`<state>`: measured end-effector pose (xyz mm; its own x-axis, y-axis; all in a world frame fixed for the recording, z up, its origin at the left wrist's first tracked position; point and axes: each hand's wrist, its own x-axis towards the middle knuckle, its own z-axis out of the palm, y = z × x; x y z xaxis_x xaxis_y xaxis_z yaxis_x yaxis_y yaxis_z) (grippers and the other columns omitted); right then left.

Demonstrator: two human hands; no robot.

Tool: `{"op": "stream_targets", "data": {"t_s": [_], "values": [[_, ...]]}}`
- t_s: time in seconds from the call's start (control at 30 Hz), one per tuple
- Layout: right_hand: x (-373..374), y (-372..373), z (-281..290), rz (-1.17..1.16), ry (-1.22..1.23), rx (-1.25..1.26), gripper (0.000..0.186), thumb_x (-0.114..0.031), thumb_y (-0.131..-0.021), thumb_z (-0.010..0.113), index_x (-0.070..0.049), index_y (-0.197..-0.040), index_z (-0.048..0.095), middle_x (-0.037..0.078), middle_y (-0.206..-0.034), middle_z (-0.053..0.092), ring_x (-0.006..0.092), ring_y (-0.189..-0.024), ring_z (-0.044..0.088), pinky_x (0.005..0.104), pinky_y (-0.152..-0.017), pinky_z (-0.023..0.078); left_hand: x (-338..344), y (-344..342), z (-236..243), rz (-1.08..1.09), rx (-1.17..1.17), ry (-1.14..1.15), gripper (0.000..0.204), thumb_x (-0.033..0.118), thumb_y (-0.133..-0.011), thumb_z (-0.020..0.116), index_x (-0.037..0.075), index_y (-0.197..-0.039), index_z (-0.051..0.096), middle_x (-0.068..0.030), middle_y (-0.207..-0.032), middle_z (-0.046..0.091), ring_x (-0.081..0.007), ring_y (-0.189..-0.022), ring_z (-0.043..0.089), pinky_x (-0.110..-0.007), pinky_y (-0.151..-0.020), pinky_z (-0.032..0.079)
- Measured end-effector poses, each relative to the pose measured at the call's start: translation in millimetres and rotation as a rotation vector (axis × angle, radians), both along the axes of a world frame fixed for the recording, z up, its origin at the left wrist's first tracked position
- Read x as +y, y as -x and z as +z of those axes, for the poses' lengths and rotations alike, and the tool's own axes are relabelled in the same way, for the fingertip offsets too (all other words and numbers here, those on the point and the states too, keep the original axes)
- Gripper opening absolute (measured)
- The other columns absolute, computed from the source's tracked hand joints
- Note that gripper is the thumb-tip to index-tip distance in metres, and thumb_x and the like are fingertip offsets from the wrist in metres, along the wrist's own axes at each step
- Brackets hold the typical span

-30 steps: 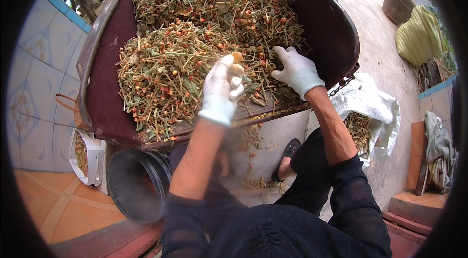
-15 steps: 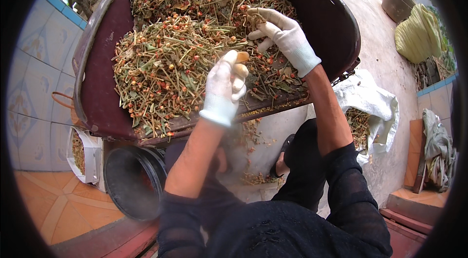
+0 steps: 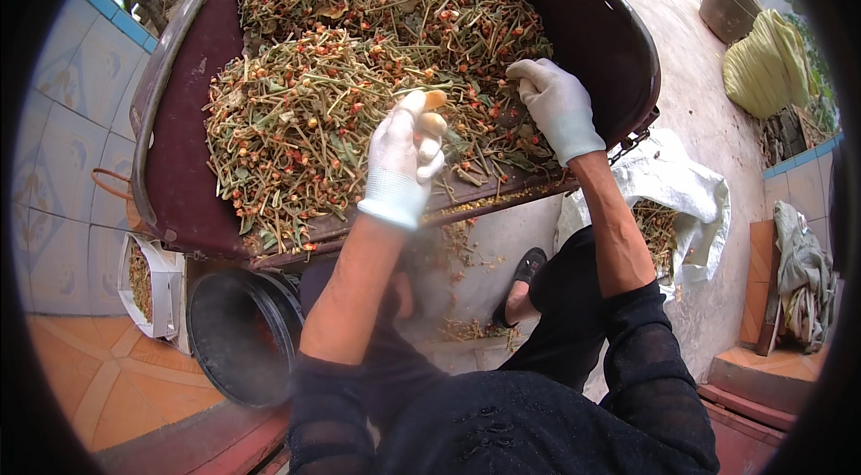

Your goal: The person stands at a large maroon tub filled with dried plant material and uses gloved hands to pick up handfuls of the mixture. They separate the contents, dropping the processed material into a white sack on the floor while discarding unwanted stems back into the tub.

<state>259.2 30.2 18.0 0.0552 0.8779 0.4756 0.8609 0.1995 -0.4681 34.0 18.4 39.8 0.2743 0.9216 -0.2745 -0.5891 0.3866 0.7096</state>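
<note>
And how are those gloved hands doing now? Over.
Left hand half-curled, near side of stem heap. Right hand curled at heap's right, grip unclear. Cart edge between heap and legs.

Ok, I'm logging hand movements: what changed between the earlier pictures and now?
Since half a second ago, the right hand moved down and rightward, its fingers more curled; the leafy bit seen at them no longer shows. The left hand, heap of stems and maroon bin look much the same.
</note>
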Motion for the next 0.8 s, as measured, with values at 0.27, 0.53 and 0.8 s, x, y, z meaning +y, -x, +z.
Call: {"op": "stream_targets", "data": {"t_s": [0.27,0.53,0.8], "values": [[-8,14,5,0.127,0.013,0.073,0.016,-0.013,-0.085,0.067,-0.016,-0.1,0.071,0.006,-0.087,0.063,0.0252,-0.076,0.065,0.0363,-0.068,0.052,0,4,1,0.002,0.022,0.005,0.027,0.023,-0.101,0.052,0.0,-0.112,0.06,-0.0014,-0.071,0.058,-0.0044,-0.045,0.035,-0.019,-0.034,0.026],[-3,15,-6,0.091,0.341,-0.074,0.016,-0.019,-0.083,0.07,-0.013,-0.098,0.07,0.01,-0.095,0.062,0.0314,-0.087,0.063,0.0405,-0.078,0.051,0,2,-1,-0.006,0.028,0.008,0.027,0.024,-0.101,0.052,0.0,-0.112,0.06,-0.0012,-0.071,0.057,-0.0044,-0.044,0.036,-0.019,-0.034,0.026],[-12,25,22,0.392,0.579,1.266,0.027,-0.02,-0.095,0.065,-0.007,-0.119,0.064,0.0,-0.096,0.065,-0.001,-0.063,0.049,0.0128,-0.05,0.036,-3,2,2,-0.072,0.147,-0.022,0.033,0.022,-0.099,0.053,-0.004,-0.119,0.058,-0.0017,-0.072,0.059,-0.0033,-0.045,0.038,-0.018,-0.034,0.028]]}}
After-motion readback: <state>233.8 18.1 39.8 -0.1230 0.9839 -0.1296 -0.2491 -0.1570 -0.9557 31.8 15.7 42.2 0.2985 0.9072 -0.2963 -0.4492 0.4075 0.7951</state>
